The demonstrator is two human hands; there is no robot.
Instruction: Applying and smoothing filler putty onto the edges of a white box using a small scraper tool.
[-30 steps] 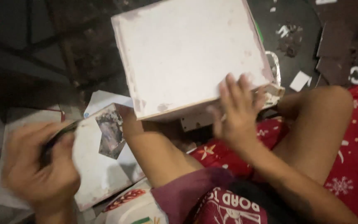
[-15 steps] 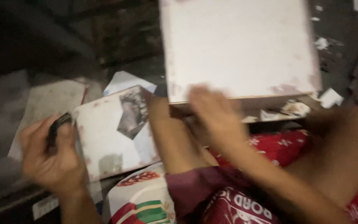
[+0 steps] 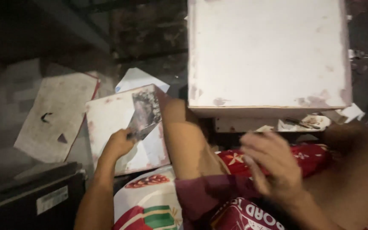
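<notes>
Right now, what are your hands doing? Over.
Left hand grips putty knife on small white panel. Right hand empty, blurred, below big white board. Nothing blocking.

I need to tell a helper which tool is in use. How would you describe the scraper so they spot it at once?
Start at the big white panel; left of the bent knee lies a smaller white board. The left hand presses the scraper on it: the only flat, grey, smeared blade there.
</notes>
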